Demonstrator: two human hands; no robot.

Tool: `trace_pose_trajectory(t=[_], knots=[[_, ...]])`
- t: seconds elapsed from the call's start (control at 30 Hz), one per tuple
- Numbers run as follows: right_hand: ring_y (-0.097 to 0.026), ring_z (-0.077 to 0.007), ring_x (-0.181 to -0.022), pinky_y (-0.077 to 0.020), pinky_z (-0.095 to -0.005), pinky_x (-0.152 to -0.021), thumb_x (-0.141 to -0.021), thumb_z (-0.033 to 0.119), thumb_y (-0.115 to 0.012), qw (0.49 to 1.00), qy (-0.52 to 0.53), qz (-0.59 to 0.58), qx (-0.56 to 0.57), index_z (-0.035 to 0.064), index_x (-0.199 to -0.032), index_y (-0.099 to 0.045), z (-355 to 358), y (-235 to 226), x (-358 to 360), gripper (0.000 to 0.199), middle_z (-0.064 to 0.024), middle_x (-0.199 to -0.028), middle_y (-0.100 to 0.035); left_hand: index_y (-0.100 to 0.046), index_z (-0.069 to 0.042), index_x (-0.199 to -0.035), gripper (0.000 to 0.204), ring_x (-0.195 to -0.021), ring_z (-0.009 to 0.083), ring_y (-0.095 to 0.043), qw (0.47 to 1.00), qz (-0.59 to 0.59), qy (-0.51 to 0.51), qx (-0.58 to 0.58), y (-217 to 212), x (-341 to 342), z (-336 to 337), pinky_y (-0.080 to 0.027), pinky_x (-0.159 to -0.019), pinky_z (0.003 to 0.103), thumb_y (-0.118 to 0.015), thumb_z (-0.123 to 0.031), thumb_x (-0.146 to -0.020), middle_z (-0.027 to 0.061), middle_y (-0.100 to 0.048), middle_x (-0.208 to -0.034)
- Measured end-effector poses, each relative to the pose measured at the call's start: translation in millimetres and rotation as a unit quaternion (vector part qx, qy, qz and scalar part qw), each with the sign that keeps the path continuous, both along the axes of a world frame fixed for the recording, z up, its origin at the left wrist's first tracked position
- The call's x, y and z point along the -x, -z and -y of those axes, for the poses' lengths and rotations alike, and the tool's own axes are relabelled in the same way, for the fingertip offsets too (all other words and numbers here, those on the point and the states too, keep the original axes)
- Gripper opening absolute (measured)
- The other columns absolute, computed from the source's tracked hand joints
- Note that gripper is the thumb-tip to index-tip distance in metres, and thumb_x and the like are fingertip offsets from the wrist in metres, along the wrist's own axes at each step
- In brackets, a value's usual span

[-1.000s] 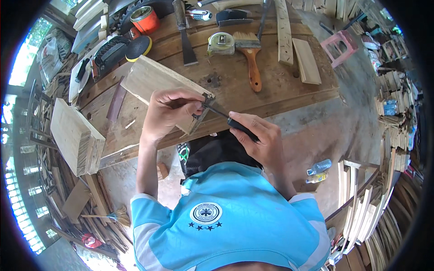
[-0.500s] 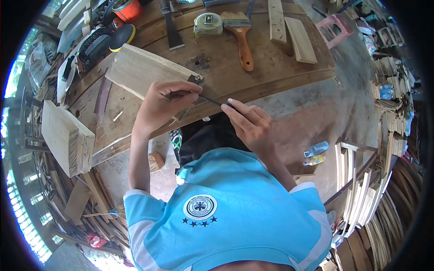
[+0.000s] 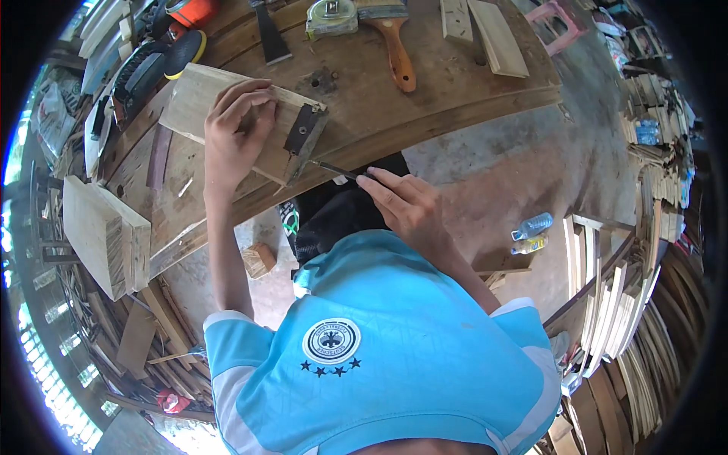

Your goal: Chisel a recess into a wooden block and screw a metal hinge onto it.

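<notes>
A pale wooden board (image 3: 201, 95) lies at an angle on the workbench (image 3: 364, 114), its right end close to the front edge. A dark metal plate (image 3: 305, 130) with a hole sits on that end. My left hand (image 3: 239, 129) is over the board, left of the plate, fingers curled toward the thumb; whatever they hold is hidden. Low at the bench's front edge, my right hand (image 3: 409, 208) grips a screwdriver (image 3: 334, 169) with a thin shaft and dark handle. Its shaft points up and left, with the tip beside the plate's lower end.
Farther back lie a scraper (image 3: 271, 34), a tape measure (image 3: 331, 19), a wide paintbrush (image 3: 396, 53) and wood strips (image 3: 497, 42). A sander (image 3: 140, 72) stands at left, near a thick wood block (image 3: 98, 235). Two plastic bottles (image 3: 531, 227) lie on the floor at right.
My left hand has left the screwdriver's tip and moved left over the board, uncovering the dark plate. My right hand, with the screwdriver, has shifted slightly left. The whole view has tilted down a little.
</notes>
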State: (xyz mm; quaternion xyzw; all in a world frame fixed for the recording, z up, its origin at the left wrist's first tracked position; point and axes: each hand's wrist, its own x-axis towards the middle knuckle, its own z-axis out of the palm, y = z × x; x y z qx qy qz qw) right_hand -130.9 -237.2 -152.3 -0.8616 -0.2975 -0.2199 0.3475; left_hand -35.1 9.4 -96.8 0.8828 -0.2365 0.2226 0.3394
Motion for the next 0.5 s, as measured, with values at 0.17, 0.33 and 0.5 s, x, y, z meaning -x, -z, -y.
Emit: trace_pose_trajectory(t=[0.17,0.33,0.5], knots=[[-0.060,-0.0219,-0.065,-0.0490,-0.0304,-0.056,-0.070,0.000,-0.067,1.000,-0.001,-0.017,-0.016,0.0075,-0.102,-0.062,-4.4,-0.6,0.2,0.033,-0.0102,-0.097,-0.064,-0.062,-0.003,-0.087,0.013,-0.095,0.0275,-0.057,0.999,-0.019,-0.036,-0.016,0.8,2.5,0.5,-0.044,-0.083,0.035,-0.063,-0.004,-0.074,0.0100,-0.062,-0.101],[-0.058,-0.0175,-0.066,-0.0493,-0.0283,-0.059,-0.076,0.004,-0.061,1.000,0.007,-0.008,-0.024,0.0080,-0.109,-0.061,-4.4,6.8,2.2,0.033,-0.0105,-0.101,-0.063,-0.062,-0.003,-0.088,0.013,-0.094,0.0276,-0.057,0.999,-0.019,-0.033,-0.010,-0.5,2.6,2.6,-0.044,-0.083,0.035,-0.063,-0.006,-0.075,0.0099,-0.062,-0.100],[-0.063,-0.0227,-0.070,-0.0511,-0.0295,-0.059,-0.071,0.001,-0.068,0.999,0.017,-0.023,-0.028,0.0070,-0.102,-0.062,-9.0,2.3,4.6,0.032,-0.0105,-0.095,-0.064,-0.063,-0.003,-0.088,0.013,-0.094,0.0272,-0.057,0.999,-0.023,-0.040,-0.010,0.7,5.2,2.0,-0.044,-0.082,0.035,-0.063,-0.006,-0.075,0.0100,-0.062,-0.100]])
